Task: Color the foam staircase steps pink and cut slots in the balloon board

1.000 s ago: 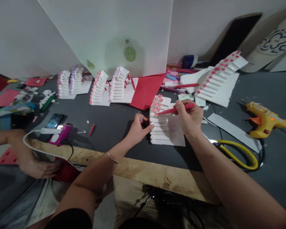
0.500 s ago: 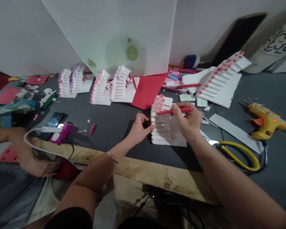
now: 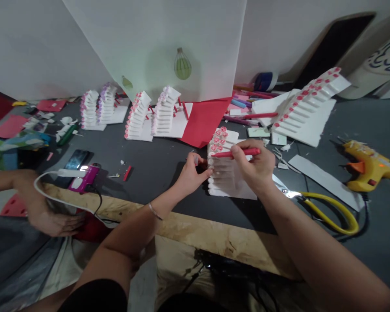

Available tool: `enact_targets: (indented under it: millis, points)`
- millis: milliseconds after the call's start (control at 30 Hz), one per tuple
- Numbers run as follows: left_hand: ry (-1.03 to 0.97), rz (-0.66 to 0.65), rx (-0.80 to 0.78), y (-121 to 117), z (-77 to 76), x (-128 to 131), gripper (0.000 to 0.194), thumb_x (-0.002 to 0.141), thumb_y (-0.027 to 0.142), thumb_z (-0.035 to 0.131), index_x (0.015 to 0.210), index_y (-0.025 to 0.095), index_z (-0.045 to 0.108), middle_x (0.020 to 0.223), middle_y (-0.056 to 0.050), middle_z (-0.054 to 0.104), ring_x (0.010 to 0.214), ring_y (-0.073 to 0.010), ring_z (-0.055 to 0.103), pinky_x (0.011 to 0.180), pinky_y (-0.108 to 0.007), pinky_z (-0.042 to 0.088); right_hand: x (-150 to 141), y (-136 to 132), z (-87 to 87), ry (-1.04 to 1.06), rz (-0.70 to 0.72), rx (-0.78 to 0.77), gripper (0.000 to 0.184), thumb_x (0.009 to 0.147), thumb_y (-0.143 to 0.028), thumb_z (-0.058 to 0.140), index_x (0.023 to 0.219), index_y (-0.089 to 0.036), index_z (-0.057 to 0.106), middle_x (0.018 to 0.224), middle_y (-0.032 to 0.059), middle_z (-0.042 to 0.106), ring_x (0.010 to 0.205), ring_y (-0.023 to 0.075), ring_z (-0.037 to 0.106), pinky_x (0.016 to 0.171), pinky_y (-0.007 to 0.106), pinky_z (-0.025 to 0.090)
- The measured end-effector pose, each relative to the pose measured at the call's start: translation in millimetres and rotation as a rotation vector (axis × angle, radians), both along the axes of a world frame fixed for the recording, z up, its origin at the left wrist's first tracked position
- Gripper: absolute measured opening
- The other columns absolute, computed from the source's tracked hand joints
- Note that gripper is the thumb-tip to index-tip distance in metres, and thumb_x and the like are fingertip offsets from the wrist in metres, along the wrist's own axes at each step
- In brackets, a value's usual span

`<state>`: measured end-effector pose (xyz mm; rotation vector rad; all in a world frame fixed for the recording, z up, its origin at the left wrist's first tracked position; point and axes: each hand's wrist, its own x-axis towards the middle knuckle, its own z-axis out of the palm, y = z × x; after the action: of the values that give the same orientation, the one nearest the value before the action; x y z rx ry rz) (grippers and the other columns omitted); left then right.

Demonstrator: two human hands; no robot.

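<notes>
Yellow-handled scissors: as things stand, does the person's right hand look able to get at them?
Probably yes: the right hand is close to the scissors, and their yellow handles look uncovered. It holds a red pen, though, which would likely need putting down first.

Pen (image 3: 224, 154) is red, nearest model (image 3: 222, 169) wht w/ red swirls (image 3: 217, 140), glue gun (image 3: 368, 167) yel, tabletop (image 3: 162, 164) dk gry.

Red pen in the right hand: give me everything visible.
The red pen is slim, straight and plastic-looking. The right hand grips it, its rear end showing beyond the grip. It lies nearly level in view, tip pointing left, at the left edge of the white ridged piece; whether it touches is too small to tell.
</notes>
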<state>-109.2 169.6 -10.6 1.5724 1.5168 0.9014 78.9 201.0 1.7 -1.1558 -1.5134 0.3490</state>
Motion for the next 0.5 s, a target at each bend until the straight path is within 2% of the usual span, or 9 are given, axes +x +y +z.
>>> enact_targets:
  millis: [67, 167, 367, 500]
  points:
    - [-0.002, -0.005, -0.001, 0.2, 0.1, 0.0, 0.04, 0.075, 0.028, 0.073, 0.09, 0.025, 0.036, 0.091, 0.0, 0.061, 0.085, -0.0163, 0.06, 0.079, -0.034, 0.043, -0.1, -0.3, 0.1, -0.006, -0.012, -0.004, 0.027, 0.087, -0.043, 0.063, 0.067, -0.025, 0.064, 0.063, -0.0013, 0.066, 0.067, 0.0177, 0.06, 0.07, 0.033, 0.047]
    - [0.005, -0.001, 0.005, 0.5, -0.7, -0.2, 0.04, 0.074, 0.029, 0.074, 0.09, 0.025, 0.037, 0.093, 0.0, 0.06, 0.086, -0.0164, 0.06, 0.08, -0.034, 0.044, -0.1, -0.6, 0.9, 0.012, -0.101, 0.002, 0.027, 0.086, -0.042, 0.063, 0.066, -0.025, 0.062, 0.06, -0.0013, 0.064, 0.066, 0.0181, 0.058, 0.066, 0.032, 0.046]
    - [0.008, 0.002, -0.005, 0.4, -1.9, -0.2, 0.039, 0.075, 0.03, 0.073, 0.091, 0.024, 0.038, 0.093, 0.0, 0.061, 0.087, -0.0166, 0.06, 0.081, -0.035, 0.043, -1.4, -1.4, 1.2, -0.01, -0.028, -0.024, 0.029, 0.086, -0.046, 0.061, 0.066, -0.025, 0.063, 0.064, -0.0001, 0.065, 0.068, 0.0185, 0.059, 0.07, 0.034, 0.048]
    - [0.008, 0.005, -0.013, 0.8, -1.6, 0.0, 0.04, 0.074, 0.032, 0.074, 0.091, 0.024, 0.038, 0.094, -0.001, 0.062, 0.087, -0.0173, 0.06, 0.08, -0.035, 0.043, -0.2, -0.5, 1.2, -0.003, -0.132, -0.046, 0.03, 0.087, -0.047, 0.06, 0.066, -0.026, 0.062, 0.061, -0.0003, 0.064, 0.068, 0.019, 0.06, 0.065, 0.033, 0.047]
